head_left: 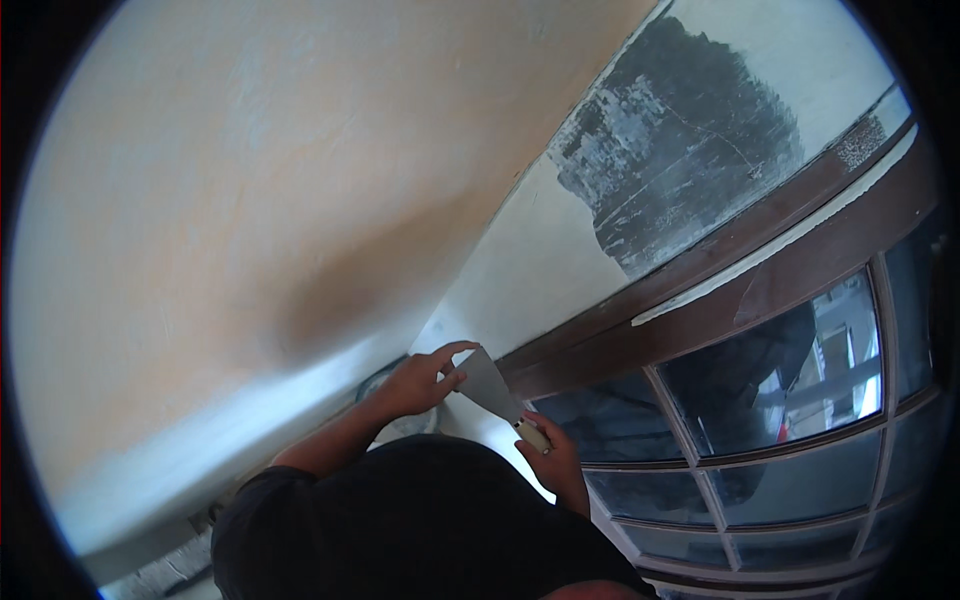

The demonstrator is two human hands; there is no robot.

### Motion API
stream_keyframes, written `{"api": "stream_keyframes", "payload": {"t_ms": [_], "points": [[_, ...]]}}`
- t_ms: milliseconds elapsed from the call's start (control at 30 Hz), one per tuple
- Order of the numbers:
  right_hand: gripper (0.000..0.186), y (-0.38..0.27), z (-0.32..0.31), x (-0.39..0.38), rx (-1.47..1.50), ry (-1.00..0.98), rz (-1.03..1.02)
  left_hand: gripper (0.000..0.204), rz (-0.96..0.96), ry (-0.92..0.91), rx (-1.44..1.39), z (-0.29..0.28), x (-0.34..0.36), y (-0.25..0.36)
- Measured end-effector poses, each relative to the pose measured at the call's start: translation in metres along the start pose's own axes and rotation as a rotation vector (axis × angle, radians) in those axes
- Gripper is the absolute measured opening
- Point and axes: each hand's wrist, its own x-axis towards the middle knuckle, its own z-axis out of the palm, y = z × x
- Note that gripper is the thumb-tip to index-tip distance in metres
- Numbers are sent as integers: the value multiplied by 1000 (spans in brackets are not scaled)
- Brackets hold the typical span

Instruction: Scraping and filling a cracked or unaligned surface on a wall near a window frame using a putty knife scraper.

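Observation:
A wide scraper (pixel 487 386) with a flat grey metal blade and a pale handle is held in front of my chest. My right hand (pixel 556 463) is wrapped round its handle, at the lower right end. At the other end, my left hand (pixel 425 382) touches the blade, thumb and fingers bent about its upper left edge. The blade slants from upper left to lower right, and its face looks bare. Part of the handle is hidden by my right fingers.
A large peach wall (pixel 250 150) fills the left. Beyond it, a white strip bears a dark grey scraped patch (pixel 690 140). Brown trim (pixel 640 340) with peeling edges runs above a paned window (pixel 780 390) on the right. Daylight falls from below.

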Motion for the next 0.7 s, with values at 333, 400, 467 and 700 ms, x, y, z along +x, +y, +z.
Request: {"api": "stream_keyframes", "payload": {"t_ms": [333,400,467,700], "points": [[36,-25,43,-21,87,288,102,32,75,-164,56,-23,40,-14],[37,-23,39,-28,56,322,89,32,141,-130,23,-20,49,-14],[38,-20,33,-33,51,371,76,29,247,-70,-44,-20,59,-10],[31,-29,-35,-52,-223,489,-205,61,834,184,8,-18,97,45]]}}
